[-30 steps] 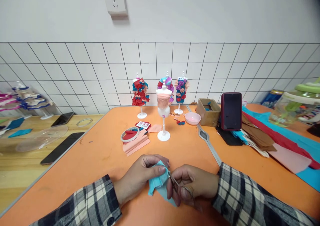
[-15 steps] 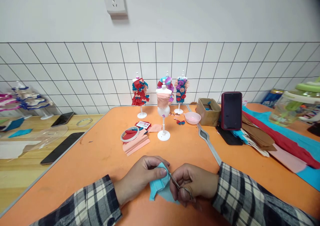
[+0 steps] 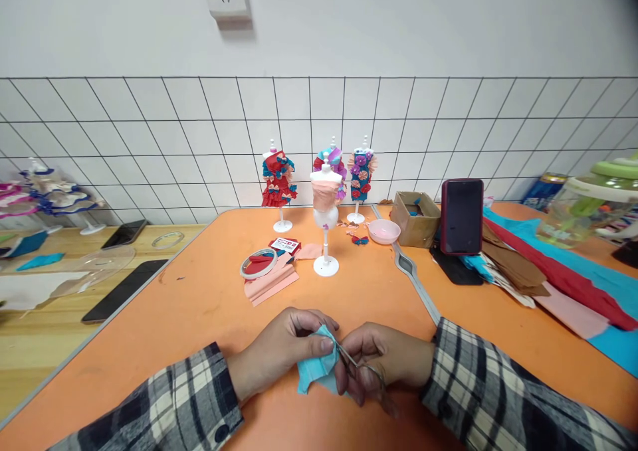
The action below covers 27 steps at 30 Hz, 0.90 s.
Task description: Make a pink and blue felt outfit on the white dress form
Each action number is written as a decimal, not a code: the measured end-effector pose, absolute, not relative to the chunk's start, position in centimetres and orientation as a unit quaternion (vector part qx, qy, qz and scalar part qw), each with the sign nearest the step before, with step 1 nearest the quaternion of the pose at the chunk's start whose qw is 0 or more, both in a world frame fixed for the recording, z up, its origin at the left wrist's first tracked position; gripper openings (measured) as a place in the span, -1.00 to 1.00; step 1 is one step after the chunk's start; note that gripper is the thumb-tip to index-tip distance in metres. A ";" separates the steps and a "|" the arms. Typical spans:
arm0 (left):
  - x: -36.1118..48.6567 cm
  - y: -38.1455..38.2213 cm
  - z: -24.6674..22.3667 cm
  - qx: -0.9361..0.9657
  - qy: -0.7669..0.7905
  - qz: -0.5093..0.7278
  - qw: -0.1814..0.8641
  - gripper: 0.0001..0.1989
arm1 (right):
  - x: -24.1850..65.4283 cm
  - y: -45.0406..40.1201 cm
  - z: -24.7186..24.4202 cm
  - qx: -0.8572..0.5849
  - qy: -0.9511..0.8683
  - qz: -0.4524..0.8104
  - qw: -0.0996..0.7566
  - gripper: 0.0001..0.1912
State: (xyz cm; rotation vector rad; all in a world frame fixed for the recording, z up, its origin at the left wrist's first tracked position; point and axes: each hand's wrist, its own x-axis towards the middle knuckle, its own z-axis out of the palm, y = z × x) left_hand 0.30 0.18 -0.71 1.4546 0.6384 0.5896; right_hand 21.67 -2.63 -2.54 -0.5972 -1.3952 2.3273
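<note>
Low in the head view, my left hand [image 3: 289,345] pinches a folded piece of light blue crepe paper [image 3: 314,369] between thumb and fingers. My right hand [image 3: 381,358] grips a small pair of metal scissors [image 3: 351,360], its fingers in the handles. The scissor blades are parted and their tips reach the paper's edge beside my left thumb. Beyond my hands stands a small white dress form [image 3: 326,265] wrapped at the chest in peach paper. Left of it lie a roll of tape [image 3: 242,270] and folded peach crepe paper [image 3: 272,287].
Behind are several decorated dress forms [image 3: 279,185]. To the right stand a pink bowl [image 3: 383,232], a cardboard box [image 3: 413,225] and an upright phone [image 3: 462,216]. Long crepe paper strips [image 3: 563,271] lie along the right. At left, a dark phone [image 3: 124,291] rests on the wooden table [image 3: 30,351].
The scissors have opened wider in my right hand, whose lower fingers have spread. My left hand keeps its pinch on the light blue paper. The view has tilted slightly.
</note>
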 end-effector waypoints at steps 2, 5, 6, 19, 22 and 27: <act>0.3 0.2 -0.7 0.650 0.280 0.258 0.658 -0.69 | 21.7 -2.7 -2.6 -0.215 -0.498 0.820 0.181 -0.51; 0.3 0.2 -0.7 0.659 0.280 0.258 0.649 -0.68 | 21.7 -2.7 -2.6 -0.221 -0.497 0.821 0.174 -0.55; 0.3 0.2 -0.7 0.663 0.279 0.256 0.646 -0.68 | 21.7 -2.8 -2.5 -0.219 -0.495 0.823 0.170 -0.53; 0.4 0.2 -0.7 0.672 0.277 0.238 0.644 -0.72 | 21.6 -2.7 -2.7 -0.224 -0.500 0.819 0.168 -0.44; 0.5 0.2 -0.7 0.674 0.280 0.242 0.639 -0.72 | 21.6 -2.7 -2.8 -0.233 -0.501 0.817 0.161 -0.45; 0.6 0.3 -0.8 0.679 0.285 0.236 0.633 -0.72 | 21.6 -2.8 -3.3 -0.235 -0.488 0.823 0.170 -0.39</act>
